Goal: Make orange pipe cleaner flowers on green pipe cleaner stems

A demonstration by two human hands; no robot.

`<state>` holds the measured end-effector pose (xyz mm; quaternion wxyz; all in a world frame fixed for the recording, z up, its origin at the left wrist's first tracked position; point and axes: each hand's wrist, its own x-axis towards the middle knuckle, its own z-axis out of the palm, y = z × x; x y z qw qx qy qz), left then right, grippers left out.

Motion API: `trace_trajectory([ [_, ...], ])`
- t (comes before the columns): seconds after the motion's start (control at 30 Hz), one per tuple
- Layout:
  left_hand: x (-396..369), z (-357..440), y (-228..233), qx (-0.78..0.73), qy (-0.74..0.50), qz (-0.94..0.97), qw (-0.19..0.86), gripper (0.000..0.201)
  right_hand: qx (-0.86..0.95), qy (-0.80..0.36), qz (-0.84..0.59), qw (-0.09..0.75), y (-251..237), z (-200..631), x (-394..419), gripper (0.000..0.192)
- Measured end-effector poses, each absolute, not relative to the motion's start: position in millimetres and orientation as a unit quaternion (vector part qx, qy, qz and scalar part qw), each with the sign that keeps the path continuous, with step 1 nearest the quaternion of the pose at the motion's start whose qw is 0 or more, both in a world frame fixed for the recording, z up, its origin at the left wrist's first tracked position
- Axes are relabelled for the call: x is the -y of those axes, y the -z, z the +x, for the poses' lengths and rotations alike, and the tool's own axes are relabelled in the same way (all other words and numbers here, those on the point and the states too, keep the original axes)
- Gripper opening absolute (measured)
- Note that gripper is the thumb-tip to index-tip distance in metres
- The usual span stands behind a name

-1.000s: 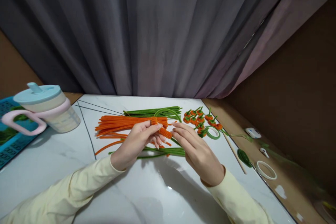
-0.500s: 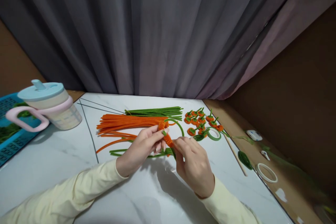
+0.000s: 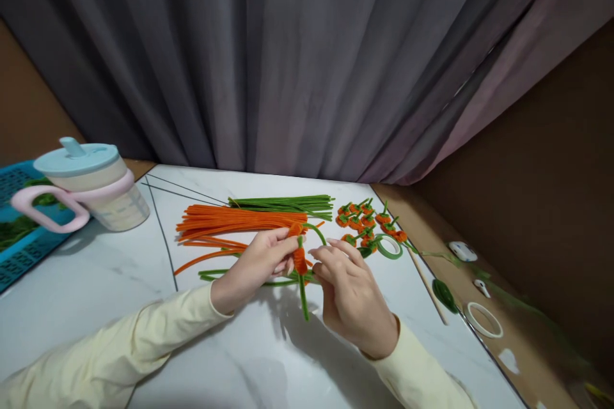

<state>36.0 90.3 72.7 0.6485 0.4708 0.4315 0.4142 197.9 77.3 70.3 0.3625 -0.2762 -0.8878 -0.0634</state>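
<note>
Orange coil (image 3: pixel 300 261) on green stem (image 3: pixel 303 297), long axis pointing down toward wearer, being pinched between left hand (image 3: pixel 254 265) and right hand (image 3: pixel 352 297) grips above worktop (image 3: pixel 96 287).

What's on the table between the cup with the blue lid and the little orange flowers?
In the head view, between the cup and the orange flowers lie a bundle of orange pipe cleaners and, behind it, a bundle of green ones.
</note>
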Motion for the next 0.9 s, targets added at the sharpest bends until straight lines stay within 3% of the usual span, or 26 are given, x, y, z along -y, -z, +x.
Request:
trace_trajectory([
  [0.1,-89.6,37.8,-66.7,-0.432,-0.404,0.501,0.632,0.025,0.875,0.035,-0.324,0.358,-66.4,192.7,-71.9,0.037],
  [0.2,-89.7,37.9,-66.3,-0.442,-0.398,0.510,0.621,0.025,0.888,-0.022,-0.352,0.295,-73.5,195.4,-70.8,0.039],
  [0.33,-91.8,34.2,-69.9,-0.446,-0.351,0.493,0.659,0.030,0.916,-0.106,-0.299,0.244,-91.1,205.4,-73.1,0.057],
  [0.5,-95.0,28.7,-76.7,-0.461,-0.298,0.509,0.663,0.022,0.931,-0.136,-0.267,0.206,-101.6,213.3,-76.3,0.056],
  [0.67,-95.9,27.1,-78.7,-0.414,-0.252,0.531,0.695,0.019,0.946,0.021,-0.259,0.194,-90.6,212.2,-82.3,0.045],
  [0.8,-99.5,27.6,-64.6,-0.367,-0.244,0.450,0.777,0.011,0.936,0.151,-0.219,0.230,-76.6,207.3,-86.1,0.026],
  [0.9,-103.9,28.8,-55.0,-0.343,-0.281,0.365,0.819,0.012,0.931,0.192,-0.203,0.236,-71.7,206.6,-87.6,0.026],
])
